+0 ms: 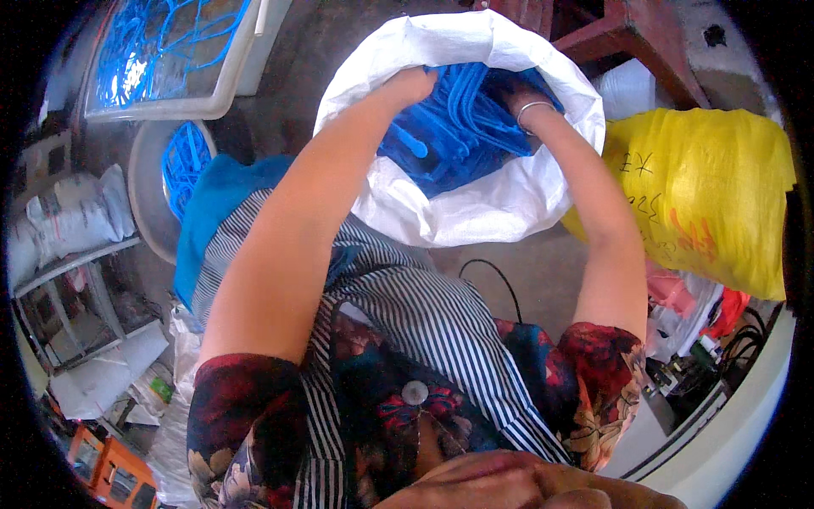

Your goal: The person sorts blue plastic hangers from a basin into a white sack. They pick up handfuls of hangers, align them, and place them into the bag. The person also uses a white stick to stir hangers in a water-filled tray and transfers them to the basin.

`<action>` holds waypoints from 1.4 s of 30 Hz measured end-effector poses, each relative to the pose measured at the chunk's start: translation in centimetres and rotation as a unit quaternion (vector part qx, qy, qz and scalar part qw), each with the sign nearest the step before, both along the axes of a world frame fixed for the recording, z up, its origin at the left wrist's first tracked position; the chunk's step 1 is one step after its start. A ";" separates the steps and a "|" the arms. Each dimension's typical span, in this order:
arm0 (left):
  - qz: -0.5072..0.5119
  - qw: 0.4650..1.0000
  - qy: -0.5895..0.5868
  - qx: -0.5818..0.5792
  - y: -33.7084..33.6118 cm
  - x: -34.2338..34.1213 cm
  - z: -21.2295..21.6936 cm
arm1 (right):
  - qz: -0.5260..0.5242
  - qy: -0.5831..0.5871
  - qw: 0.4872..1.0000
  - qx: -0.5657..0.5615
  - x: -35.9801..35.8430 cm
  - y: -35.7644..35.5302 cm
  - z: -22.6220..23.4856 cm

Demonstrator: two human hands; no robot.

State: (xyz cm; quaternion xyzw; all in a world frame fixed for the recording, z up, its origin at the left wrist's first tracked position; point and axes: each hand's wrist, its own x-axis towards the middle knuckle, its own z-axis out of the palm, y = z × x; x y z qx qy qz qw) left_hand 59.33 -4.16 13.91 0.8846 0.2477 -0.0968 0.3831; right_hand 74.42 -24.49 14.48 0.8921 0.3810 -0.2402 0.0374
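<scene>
A white woven sack (466, 220) stands with its mouth wide and its rim folded outward. Inside lies a bundle of thin, looped blue plastic pieces (458, 127) that look like hangers. Both my arms reach into the sack's mouth. My left hand (413, 86) is closed at the far left edge of the bundle, with its fingertips partly hidden among the pieces. On the other side, my right hand (521, 103), with a bracelet (536, 107) at the wrist, is against the bundle's right edge. Its fingers are hidden by shadow and blue plastic.
A stuffed yellow sack (704, 191) stands right of the white one. At the left are a pale tub (148, 191) with more blue pieces and a clear-topped bin (170, 110). A metal rack (76, 263) holds white bags. A brown wooden frame (627, 38) stands behind.
</scene>
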 end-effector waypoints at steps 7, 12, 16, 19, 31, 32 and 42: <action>-0.041 0.991 0.049 -0.116 2.1 -1.4 2.1 | 0.151 0.009 0.988 0.012 -1.0 3.2 2.2; -0.205 0.976 0.075 0.014 0.4 -2.5 6.7 | 0.192 0.080 0.977 -0.045 -0.5 6.0 3.4; -0.021 0.990 0.060 0.124 0.9 -3.2 6.3 | 0.133 0.091 0.987 0.028 -2.0 5.7 3.8; -0.100 0.981 0.133 0.095 0.8 -3.1 6.9 | 0.058 0.105 0.993 0.009 -2.5 5.7 4.2; -0.223 0.972 0.037 0.059 -0.6 -2.9 3.8 | -0.011 0.201 0.978 0.050 -0.9 4.3 -0.7; -0.217 0.975 0.006 0.044 -0.3 -3.2 3.3 | -0.028 0.207 0.976 0.059 -1.2 4.0 -0.3; -0.083 0.984 -0.026 0.154 -3.3 -5.0 7.0 | 0.018 0.161 0.986 0.043 -2.1 3.2 0.7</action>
